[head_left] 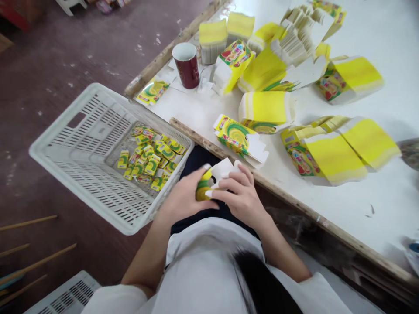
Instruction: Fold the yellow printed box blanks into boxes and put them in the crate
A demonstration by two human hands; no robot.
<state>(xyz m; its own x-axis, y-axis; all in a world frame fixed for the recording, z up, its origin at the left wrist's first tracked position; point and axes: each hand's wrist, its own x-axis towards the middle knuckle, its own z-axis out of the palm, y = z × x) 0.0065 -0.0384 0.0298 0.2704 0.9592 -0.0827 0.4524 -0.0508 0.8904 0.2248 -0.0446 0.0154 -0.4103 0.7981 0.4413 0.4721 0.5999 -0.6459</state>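
Observation:
Above my lap, both hands are around one small yellow-and-green cardboard box (pixel 203 186) with white flaps standing up. My left hand (pixel 183 196) wraps its printed side, thumb and fingers closed on it. On the flap side, my right hand (pixel 244 196) has its bent fingers on the white card. Pale covers show on several fingertips. On the table just beyond lies a flattened yellow carton (pixel 234 133) with its white flaps out. To the left, a white plastic crate (pixel 98 192) holds many small closed yellow boxes (pixel 152 163) at its bottom.
A dark red mug (pixel 186 65) stands near the table's wooden edge (pixel 288 192). Stacks of flat yellow cartons (pixel 337 152) lie across the white table (pixel 353 218), with a loose pile (pixel 271 65) further back. Wooden sticks (pixel 39 264) and another crate (pixel 65 296) are at lower left.

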